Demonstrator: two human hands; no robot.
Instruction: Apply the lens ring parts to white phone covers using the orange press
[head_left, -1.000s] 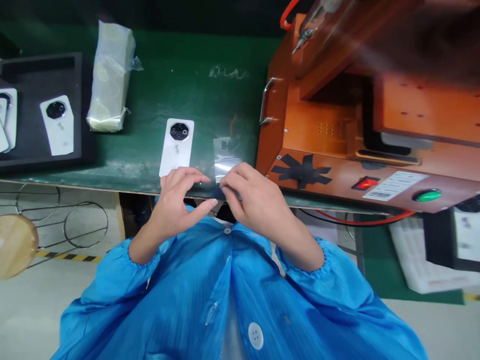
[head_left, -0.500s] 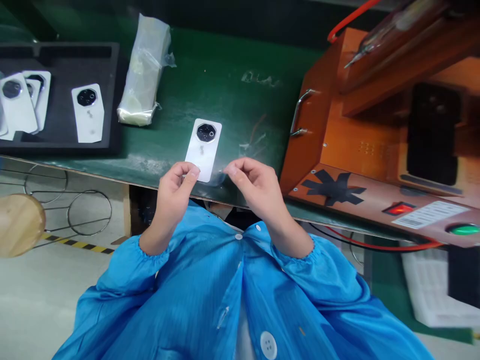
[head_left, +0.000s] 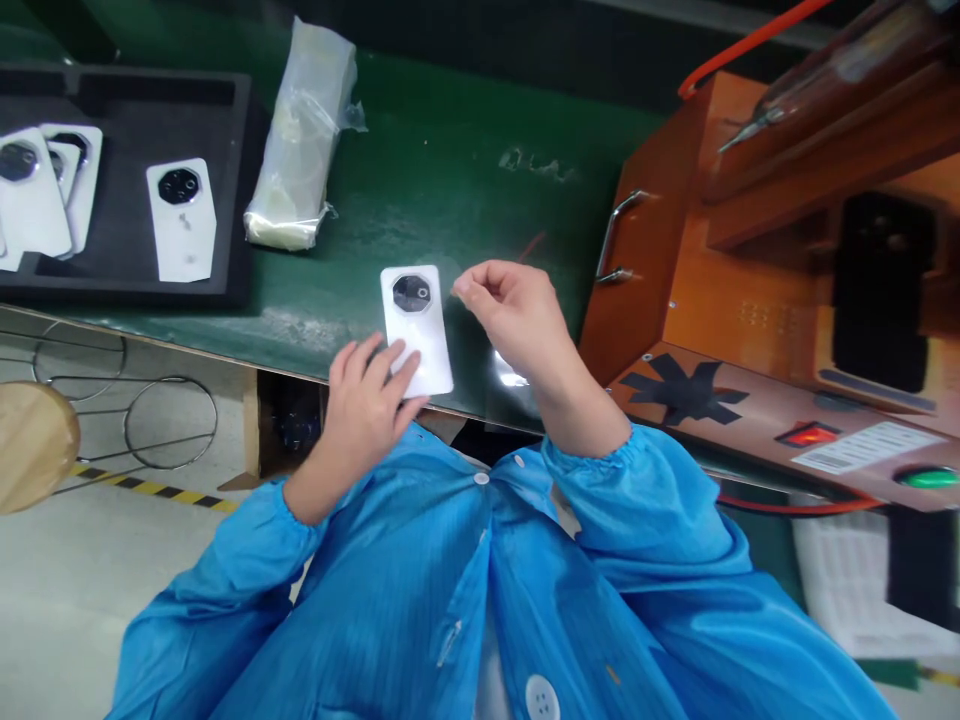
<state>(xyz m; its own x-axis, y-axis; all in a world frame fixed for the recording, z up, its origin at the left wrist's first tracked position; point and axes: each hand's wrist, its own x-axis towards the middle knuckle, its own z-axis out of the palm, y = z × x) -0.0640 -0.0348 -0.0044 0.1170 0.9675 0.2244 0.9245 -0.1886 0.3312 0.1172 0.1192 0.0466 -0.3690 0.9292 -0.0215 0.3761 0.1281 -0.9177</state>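
Note:
A white phone back cover (head_left: pixel 421 345) with a dark camera window lies on the green bench near its front edge. My left hand (head_left: pixel 367 395) rests over its lower left part, fingers spread and lying flat on the surface. Just to the right of the cover's top, my right hand (head_left: pixel 517 310) is raised, thumb and forefinger pinched together. A tiny pale bit shows at those fingertips, too small to name. Below that hand a shiny, clear-looking patch (head_left: pixel 510 372) catches the light; whether it hangs from the fingers I cannot tell.
On the left, a black tray (head_left: pixel 238 200) holds several white covers (head_left: pixel 184 225). A plastic-wrapped bundle (head_left: pixel 304 140) lies beside it. An orange machine (head_left: pixel 686 230) with a handle, a lit red switch and a green button fills the right. A wooden stool (head_left: pixel 37 445) stands lower left.
My left hand has gone from a pinch at the cover's lower edge to spread fingers on it. My right hand has risen, still pinched. The cover is turned slightly and sits nearer me.

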